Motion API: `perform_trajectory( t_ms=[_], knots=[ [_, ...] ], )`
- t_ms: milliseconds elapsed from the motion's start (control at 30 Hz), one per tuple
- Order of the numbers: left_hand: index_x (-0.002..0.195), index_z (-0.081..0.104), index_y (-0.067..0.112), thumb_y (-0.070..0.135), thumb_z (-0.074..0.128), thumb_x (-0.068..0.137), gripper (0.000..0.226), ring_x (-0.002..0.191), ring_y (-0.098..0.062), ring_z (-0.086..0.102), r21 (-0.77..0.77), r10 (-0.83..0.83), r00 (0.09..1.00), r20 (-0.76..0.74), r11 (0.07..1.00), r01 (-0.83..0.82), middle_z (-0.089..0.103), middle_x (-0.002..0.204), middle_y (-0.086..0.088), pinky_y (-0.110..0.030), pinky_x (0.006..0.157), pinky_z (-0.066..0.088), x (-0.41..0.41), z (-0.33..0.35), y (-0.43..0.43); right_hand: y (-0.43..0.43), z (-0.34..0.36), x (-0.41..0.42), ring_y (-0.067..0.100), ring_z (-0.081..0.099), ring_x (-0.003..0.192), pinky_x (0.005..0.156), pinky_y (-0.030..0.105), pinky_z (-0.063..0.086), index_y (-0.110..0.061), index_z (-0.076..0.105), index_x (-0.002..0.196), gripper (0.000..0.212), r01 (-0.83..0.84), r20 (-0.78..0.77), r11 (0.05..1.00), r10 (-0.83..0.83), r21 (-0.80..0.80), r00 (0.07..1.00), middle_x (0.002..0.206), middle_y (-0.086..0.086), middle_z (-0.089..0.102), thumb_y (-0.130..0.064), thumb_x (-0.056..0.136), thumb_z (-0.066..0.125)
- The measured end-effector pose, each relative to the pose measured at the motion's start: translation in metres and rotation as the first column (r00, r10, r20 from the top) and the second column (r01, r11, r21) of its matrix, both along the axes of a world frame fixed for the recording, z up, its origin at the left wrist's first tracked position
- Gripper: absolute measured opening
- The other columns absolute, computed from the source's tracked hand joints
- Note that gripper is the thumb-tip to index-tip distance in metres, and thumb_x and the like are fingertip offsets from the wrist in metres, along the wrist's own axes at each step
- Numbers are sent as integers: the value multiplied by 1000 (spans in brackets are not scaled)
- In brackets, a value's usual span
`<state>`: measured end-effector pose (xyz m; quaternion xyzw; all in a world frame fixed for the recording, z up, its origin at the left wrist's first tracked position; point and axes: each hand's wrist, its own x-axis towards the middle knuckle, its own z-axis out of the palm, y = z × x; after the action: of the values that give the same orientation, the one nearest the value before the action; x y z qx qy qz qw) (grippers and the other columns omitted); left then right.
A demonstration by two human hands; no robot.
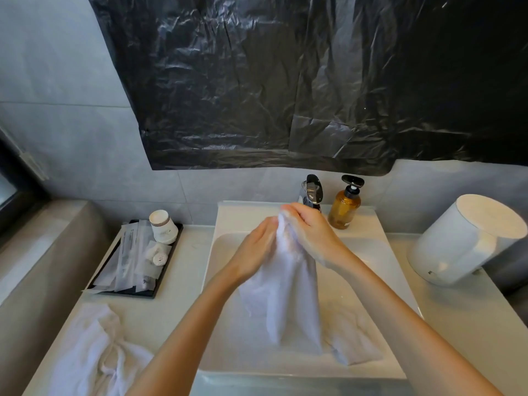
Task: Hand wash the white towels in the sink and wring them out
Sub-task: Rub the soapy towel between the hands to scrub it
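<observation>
Hands: left hand (256, 248) and right hand (310, 234) close together, both gripping towel (285, 292) top | Towel: hung over sink (225, 347) centre | Risk: wet grip might slip — towel drops, splashing counter (460, 327).

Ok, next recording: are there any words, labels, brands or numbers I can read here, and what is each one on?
No text here is legible.
Paper cups: faint printed mark, too blurred to read.
Sachets on the black tray: dark print, too small to read.
Amber pump bottle: small label low down, unreadable.
White container: tiny dark mark near its base, unreadable.
</observation>
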<state>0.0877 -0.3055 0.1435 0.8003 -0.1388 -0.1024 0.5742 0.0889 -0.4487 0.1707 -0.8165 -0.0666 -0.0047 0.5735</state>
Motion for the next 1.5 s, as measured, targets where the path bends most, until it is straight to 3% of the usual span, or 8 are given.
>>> perform_trajectory(
  t_ms=[333,433,567,900,1067,1233,1400,1500],
  knots=[
    [65,37,14,37,47,101,43,63,-12,32,-187,242,955,172,960,-210,32,66,-1,-30,59,27,13,21,-3,-30,-61,-18,15,33,56,58,34,23,-17,40,59,68,-122,-212,968,75,-217,974,59,2,33,-82,78,39],
    [66,36,16,40,48,100,43,63,-13,30,-177,379,910,170,920,-350,30,66,-2,-32,59,25,26,24,11,-46,-68,-21,4,32,52,53,25,22,-19,42,60,44,-86,-254,989,52,-121,966,55,-12,34,-44,92,59],
    [68,41,8,45,50,97,48,56,-20,37,207,386,844,373,852,-481,40,56,-2,-38,57,30,30,18,31,-64,-38,-13,3,42,60,58,21,33,-15,57,71,25,159,-81,986,-154,58,985,65,-6,46,-24,95,57],
    [63,52,16,42,35,104,51,60,-13,50,-153,490,847,-205,839,-522,58,60,3,-32,66,43,1,-12,-55,17,-38,-24,-3,51,58,60,17,40,-24,55,72,27,374,-35,919,-373,121,927,59,-16,57,-26,99,51],
    [70,64,15,40,39,102,48,68,-11,62,-102,401,908,-118,905,-413,69,70,-3,-27,63,49,-30,-18,-85,-5,-43,-5,16,55,71,67,30,43,-18,56,74,31,576,-76,810,-571,111,817,70,-2,58,-32,100,46],
    [60,53,13,36,38,102,50,63,-22,53,-128,510,808,-296,817,-563,60,59,-3,-33,61,41,5,-12,-67,17,-44,-26,7,57,68,67,21,46,-24,60,79,26,280,-34,958,-279,66,960,73,-6,63,-35,99,47],
    [75,65,17,39,36,102,45,75,-17,65,-138,453,846,-282,853,-503,71,78,-4,-28,65,48,-28,-6,-83,10,-34,6,18,58,66,59,28,43,-15,56,63,44,656,-201,726,-625,207,755,61,1,59,-39,98,47],
    [83,56,15,28,38,102,29,68,-20,51,-9,511,836,-198,852,-523,62,80,-2,-22,53,33,2,-9,-70,31,-44,-17,14,60,68,66,30,47,-18,60,66,43,528,-124,836,-514,150,849,63,-5,62,-43,98,46]
  ],
)
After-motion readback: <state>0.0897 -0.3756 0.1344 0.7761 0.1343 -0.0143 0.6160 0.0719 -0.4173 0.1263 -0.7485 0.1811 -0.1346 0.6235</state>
